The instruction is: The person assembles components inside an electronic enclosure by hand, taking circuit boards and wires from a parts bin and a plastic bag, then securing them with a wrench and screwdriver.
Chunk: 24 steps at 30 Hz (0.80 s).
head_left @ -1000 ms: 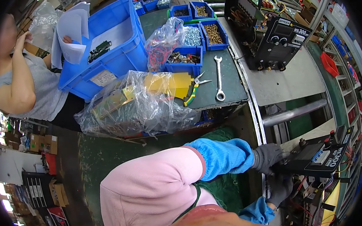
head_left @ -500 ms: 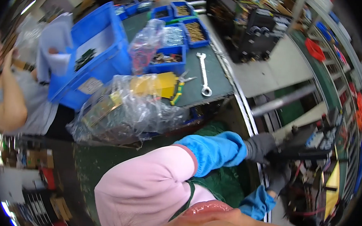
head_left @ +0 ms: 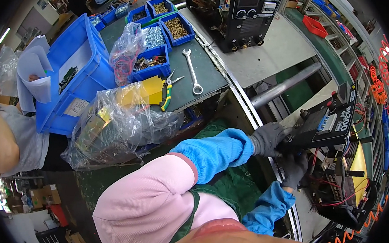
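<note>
My left hand (head_left: 267, 139), in a dark grey glove and blue oversleeve, is closed at the near end of a black front panel (head_left: 313, 135). This panel carries knobs and belongs to an opened welding machine (head_left: 341, 186) with bare circuit boards and red and black wires. Below the panel, my right hand (head_left: 293, 169), gloved alike, reaches in against the underside next to the wiring; its fingertips are hidden. A wrench (head_left: 191, 71) and pliers with yellow-green handles (head_left: 168, 95) lie on the green bench to the left, away from both hands.
Blue bins (head_left: 176, 29) of screws and small parts line the bench. Nearer stand a large blue crate (head_left: 82, 75) and a clear plastic bag (head_left: 113, 125) with yellow sheets. Another welding machine (head_left: 249, 19) stands on the conveyor. A co-worker (head_left: 13, 136) is at left.
The whole view has shifted, so the bench and bins appear further left and higher, and the picture is sharper. Both my hands stay at the front panel.
</note>
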Each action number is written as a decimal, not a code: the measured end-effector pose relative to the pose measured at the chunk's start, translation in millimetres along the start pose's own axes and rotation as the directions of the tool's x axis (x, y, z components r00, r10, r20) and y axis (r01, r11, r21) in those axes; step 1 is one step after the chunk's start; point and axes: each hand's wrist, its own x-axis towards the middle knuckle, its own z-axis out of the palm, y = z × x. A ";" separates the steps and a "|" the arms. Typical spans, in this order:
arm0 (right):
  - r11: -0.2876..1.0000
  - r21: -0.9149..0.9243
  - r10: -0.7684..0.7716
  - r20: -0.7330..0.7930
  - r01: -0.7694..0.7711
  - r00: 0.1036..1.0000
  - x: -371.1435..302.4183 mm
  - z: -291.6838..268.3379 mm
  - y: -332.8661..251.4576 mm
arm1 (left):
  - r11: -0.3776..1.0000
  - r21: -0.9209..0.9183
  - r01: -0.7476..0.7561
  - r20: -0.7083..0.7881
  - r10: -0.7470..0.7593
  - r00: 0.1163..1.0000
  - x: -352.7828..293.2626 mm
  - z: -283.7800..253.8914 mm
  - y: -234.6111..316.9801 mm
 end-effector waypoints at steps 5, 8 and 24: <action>0.996 0.063 -0.067 0.083 0.062 0.994 -0.3 -9.1 28.2 | 0.996 -0.064 0.063 0.093 -0.057 0.994 0.4 5.3 2.3; 0.975 0.085 -0.206 0.028 0.203 0.978 -2.6 -7.6 57.0 | 0.995 -0.079 0.062 0.097 -0.055 0.994 1.8 4.8 7.6; 0.927 0.343 0.117 0.112 -0.149 0.987 -14.1 -27.7 8.1 | 0.995 -0.079 0.057 0.128 -0.046 0.991 0.8 2.4 2.5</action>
